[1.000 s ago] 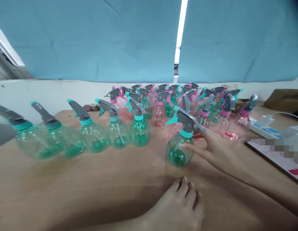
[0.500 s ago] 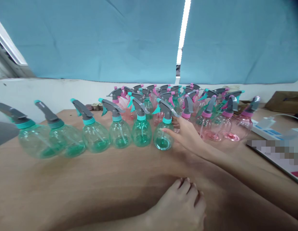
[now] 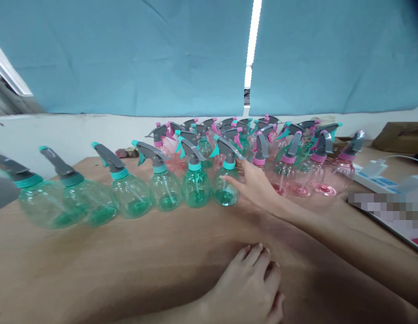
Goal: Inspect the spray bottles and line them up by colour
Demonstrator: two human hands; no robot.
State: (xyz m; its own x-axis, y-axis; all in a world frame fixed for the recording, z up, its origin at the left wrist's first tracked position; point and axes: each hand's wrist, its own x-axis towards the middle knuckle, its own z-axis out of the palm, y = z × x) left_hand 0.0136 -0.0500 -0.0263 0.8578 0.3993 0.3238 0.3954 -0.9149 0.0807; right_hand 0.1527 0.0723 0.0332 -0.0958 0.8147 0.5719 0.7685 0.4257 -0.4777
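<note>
My right hand (image 3: 258, 182) grips the side of a green spray bottle (image 3: 225, 191) with a grey trigger head and a turquoise collar. The thumb lies across its front and the other fingers are partly hidden behind it. This bottle stands upright at the right end of a front row of green spray bottles, close beside another green bottle (image 3: 196, 186). Nearer to me, my left hand (image 3: 249, 283) rests palm down on the wooden table (image 3: 155, 261), its fingers laid out on the surface and holding nothing. To the right of my right hand stand several pink spray bottles (image 3: 288, 173).
Behind the front row is a dense cluster of pink and green spray bottles (image 3: 204, 144). At right lie a white power strip (image 3: 374, 180) and a flat device with a blurred face (image 3: 391, 209). A brown box (image 3: 398, 139) sits at the back right, before a blue curtain (image 3: 195, 58).
The gripped bottle has slid slightly back, more in line with its row, with my right hand still on it. The view has shifted a little. My left hand stays on the table.
</note>
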